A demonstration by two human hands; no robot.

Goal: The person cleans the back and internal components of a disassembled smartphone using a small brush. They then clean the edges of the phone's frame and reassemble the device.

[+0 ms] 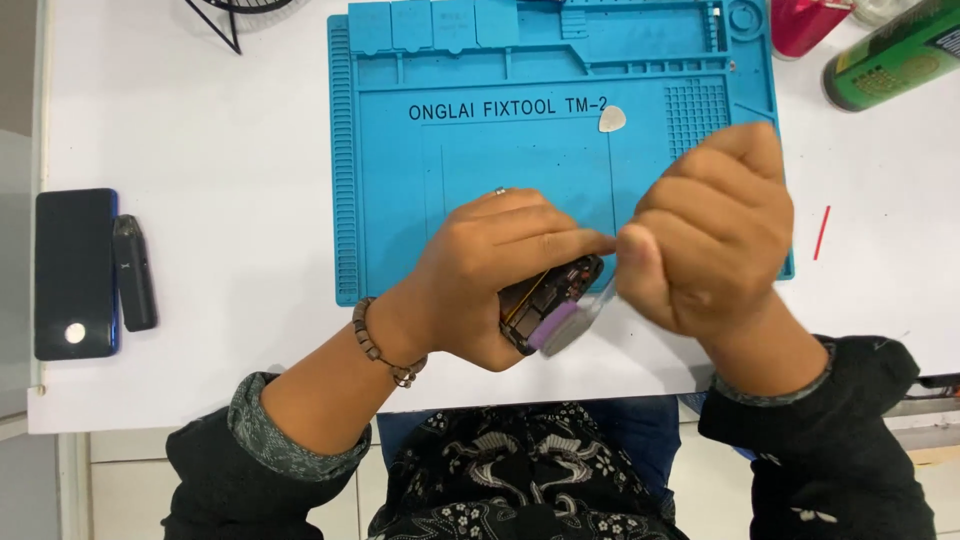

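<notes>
Lying far left of the blue silicone repair mat [400, 200], one dark rectangular phone with a blue edge [75, 272] rests face up on the white table [200, 120], and one slim dark grey pen-shaped device [134, 272] lies touching its right side. Behind the mat's left corner, one black wire stand [235, 15] is cut off by the top edge, so its shape cannot be made out. At the mat's near edge, the left hand [490, 280], with one beaded bracelet [378, 345] on its wrist and one ring, is closed around one opened dark phone body with exposed inner parts [555, 290]; most of that phone is hidden under the fingers. One flat lilac-backed panel [565, 325] sticks out below the phone, partly covered. The right hand [705, 235] is curled tight just right of the phone, thumb meeting the left forefinger; whatever it pinches is hidden. On the mat behind the hands lies one small white pick [612, 119]. Right of the mat are one thin red strip [821, 232], one red container [805, 25] and one green can [895, 55], both cut off.
</notes>
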